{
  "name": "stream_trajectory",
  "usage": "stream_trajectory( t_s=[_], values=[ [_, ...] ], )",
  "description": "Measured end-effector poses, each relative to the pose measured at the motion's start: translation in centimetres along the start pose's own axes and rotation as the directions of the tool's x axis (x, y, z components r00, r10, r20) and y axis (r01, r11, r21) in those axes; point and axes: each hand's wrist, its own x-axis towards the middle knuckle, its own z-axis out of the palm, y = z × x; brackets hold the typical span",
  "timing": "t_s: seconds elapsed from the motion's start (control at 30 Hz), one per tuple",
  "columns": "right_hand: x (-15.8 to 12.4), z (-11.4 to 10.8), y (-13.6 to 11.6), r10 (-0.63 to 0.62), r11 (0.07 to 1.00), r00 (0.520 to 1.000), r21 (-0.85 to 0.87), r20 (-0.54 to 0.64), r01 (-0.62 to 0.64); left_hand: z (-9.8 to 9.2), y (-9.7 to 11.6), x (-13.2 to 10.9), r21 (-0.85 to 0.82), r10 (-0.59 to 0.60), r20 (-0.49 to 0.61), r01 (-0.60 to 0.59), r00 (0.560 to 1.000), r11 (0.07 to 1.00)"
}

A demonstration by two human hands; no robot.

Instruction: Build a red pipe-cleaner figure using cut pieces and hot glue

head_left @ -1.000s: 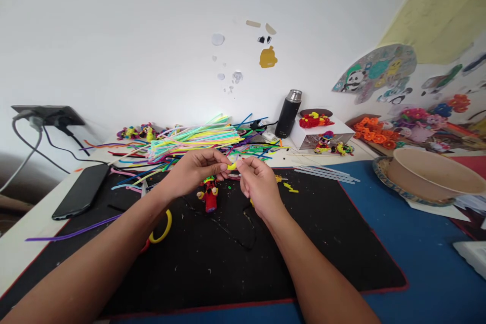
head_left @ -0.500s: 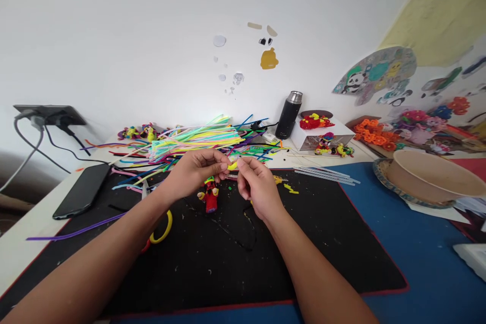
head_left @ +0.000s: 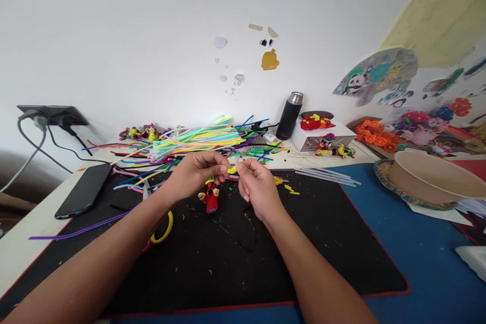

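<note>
Between my fingertips is a short yellow fuzzy piece (head_left: 232, 169). My left hand (head_left: 203, 172) pinches its left end, and my right hand (head_left: 256, 182) pinches the right end. Just below my left hand, a small red figure (head_left: 211, 201) with a green and yellow top lies on the black mat (head_left: 212, 273); my fingers partly cover its upper part. Scissors with a yellow and red handle (head_left: 164, 230) rest partly under my left forearm. Short yellow pieces (head_left: 291, 190) lie right of my right hand, near a yellow-handled tool (head_left: 280, 180).
Behind my hands is a pile of coloured pipe cleaners (head_left: 197, 142). A black bottle (head_left: 289, 116) stands by a white box (head_left: 322, 134). A phone (head_left: 84, 191) lies at left, a large bowl (head_left: 436, 174) at right. Glue sticks (head_left: 326, 175) lie near the mat's back edge.
The yellow piece now looks more curved between my fingertips. Both hands stay in nearly the same place, and the whole view has shifted very slightly.
</note>
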Motion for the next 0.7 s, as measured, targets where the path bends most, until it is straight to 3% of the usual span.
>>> stream_trajectory(
  t_s=[0.37,0.7],
  values=[
    [-0.01,0.1,-0.07,0.035,0.999,0.999,0.041,0.019,-0.036,-0.28,0.27,-0.05,-0.023,-0.028,-0.004,0.028,1.0,0.999],
    [-0.08,0.13,-0.15,0.031,0.999,0.999,-0.025,0.031,-0.03,0.01,0.23,0.15,-0.216,-0.135,-0.06,0.119,0.989,0.969]
  ],
)
